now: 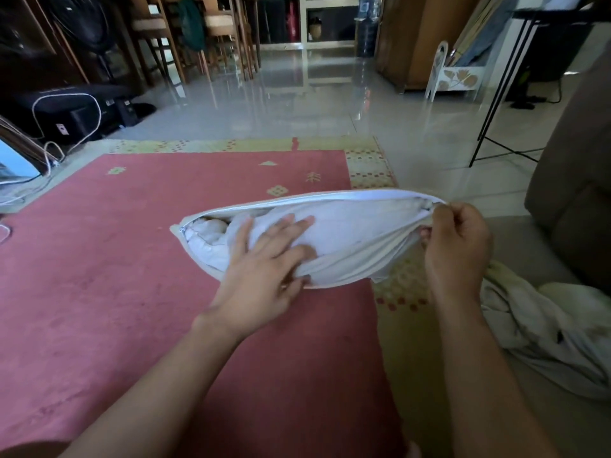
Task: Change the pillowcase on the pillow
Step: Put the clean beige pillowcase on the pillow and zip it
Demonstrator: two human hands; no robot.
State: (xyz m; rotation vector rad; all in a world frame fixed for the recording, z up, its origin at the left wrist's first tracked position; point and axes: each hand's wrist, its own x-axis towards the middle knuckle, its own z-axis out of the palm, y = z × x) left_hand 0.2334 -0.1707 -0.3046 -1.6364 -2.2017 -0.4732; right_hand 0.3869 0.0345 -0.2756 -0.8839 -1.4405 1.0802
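A white pillow [208, 234] sits inside a pale pillowcase [357, 223] held above the rug, its zipped mouth gaping towards me. My left hand [264, 262] lies flat with straight fingers on the pillow inside the opening, its thumb under the near edge of the case. My right hand [458, 246] pinches the right end of the pillowcase opening, fingers curled round the cloth. At my right a second crumpled pale cloth [542, 328] lies on the sofa seat.
A pink rug [115, 259] with a yellow patterned border covers the floor below. A grey sofa [575, 180] stands at right. Black table legs [502, 94], chairs [215, 34], a black bag with white cables [66, 110] and shiny tiles lie beyond.
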